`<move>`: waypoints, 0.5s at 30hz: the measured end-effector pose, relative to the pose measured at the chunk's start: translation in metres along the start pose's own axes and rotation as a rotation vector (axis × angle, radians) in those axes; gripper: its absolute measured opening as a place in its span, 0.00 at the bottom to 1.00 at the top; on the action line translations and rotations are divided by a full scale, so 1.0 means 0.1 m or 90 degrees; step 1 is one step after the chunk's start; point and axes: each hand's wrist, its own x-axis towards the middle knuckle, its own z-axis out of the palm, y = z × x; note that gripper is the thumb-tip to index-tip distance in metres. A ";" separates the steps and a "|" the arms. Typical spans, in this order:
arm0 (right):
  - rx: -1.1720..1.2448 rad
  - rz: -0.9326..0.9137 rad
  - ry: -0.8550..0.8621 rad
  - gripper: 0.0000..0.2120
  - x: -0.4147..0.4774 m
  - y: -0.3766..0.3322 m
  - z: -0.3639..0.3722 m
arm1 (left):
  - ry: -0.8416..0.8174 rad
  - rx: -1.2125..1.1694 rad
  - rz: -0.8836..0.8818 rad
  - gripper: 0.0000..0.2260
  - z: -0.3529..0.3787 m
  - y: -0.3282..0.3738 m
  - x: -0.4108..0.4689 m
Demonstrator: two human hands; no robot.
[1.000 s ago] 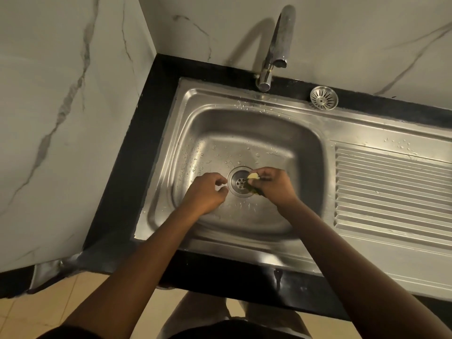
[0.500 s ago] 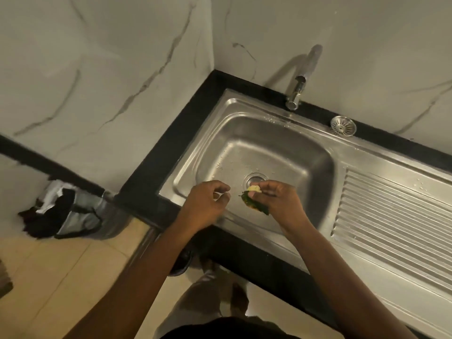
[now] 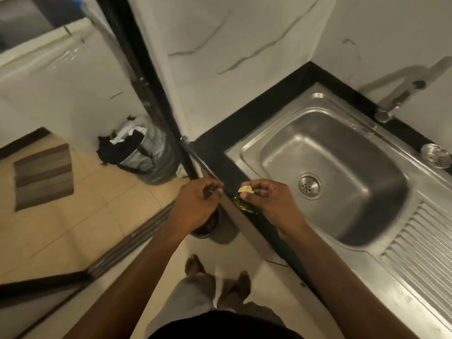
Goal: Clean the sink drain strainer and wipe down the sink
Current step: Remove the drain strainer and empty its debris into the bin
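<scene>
Green scrap (image 3: 245, 205) and pale bit pinched in our right hand (image 3: 266, 200), over sink's (image 3: 381, 270) front-left rim. Risk: loose pinch drops debris on floor before bin (image 3: 146, 152). Left hand (image 3: 198, 204) curled, contents unclear. Both forearms extended, wrists level. Strainer (image 3: 436, 155) sits at sink's back edge.

sink (image 3: 276, 133): brushed steel | counter (image 3: 247, 118): glossy black stone | strainer (image 3: 435, 155): shiny metal

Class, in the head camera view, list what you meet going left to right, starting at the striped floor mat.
Striped floor mat → waste bin → left hand → right hand holding food scraps → sink drain → drain strainer on the sink's back rim.
</scene>
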 end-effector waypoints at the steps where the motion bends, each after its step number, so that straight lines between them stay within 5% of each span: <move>1: -0.001 0.007 -0.015 0.10 0.02 0.01 0.14 | 0.010 0.005 -0.021 0.08 -0.08 -0.12 -0.04; 8: -0.084 0.084 -0.081 0.12 0.19 0.22 1.02 | 0.039 -0.042 -0.106 0.08 -0.48 -0.97 -0.18; 15: -0.099 0.216 -0.010 0.10 0.61 0.70 1.74 | -0.006 -0.027 -0.151 0.09 -0.56 -1.81 -0.02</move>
